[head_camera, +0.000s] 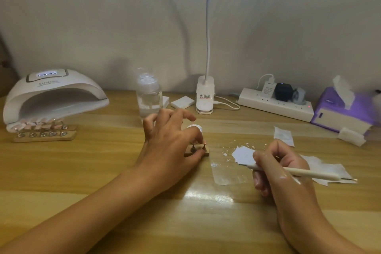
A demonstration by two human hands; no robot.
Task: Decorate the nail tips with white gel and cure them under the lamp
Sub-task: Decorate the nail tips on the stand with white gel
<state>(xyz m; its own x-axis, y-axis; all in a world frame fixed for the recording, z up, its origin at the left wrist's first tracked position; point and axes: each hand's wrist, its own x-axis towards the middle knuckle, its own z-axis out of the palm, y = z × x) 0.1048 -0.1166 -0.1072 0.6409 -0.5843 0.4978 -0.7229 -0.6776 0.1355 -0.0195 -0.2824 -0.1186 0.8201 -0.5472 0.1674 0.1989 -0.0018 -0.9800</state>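
Observation:
My left hand [172, 140] pinches a small wooden nail-tip stand [203, 150] at the table's middle, thumb and forefinger on its near end. Most of the stand is hidden under the hand. A white gel pot [196, 128] sits just behind it. My right hand [280, 169] grips a thin cream dotting pen [309, 174], its fine tip resting at the edge of a white gel puddle [243, 153] on a clear sheet [224, 177]. At the far left stands the white curing lamp [53, 95], with wooden racks of nail tips [44, 133] at its mouth.
A clear liquid bottle [148, 97] stands behind my left hand. Behind it are white pads [182, 102] and a desk-lamp base [204, 96] with its cable. A power strip [276, 104] and purple tissue box [342, 109] sit at the back right. Paper wipes [283, 136] lie near my right hand.

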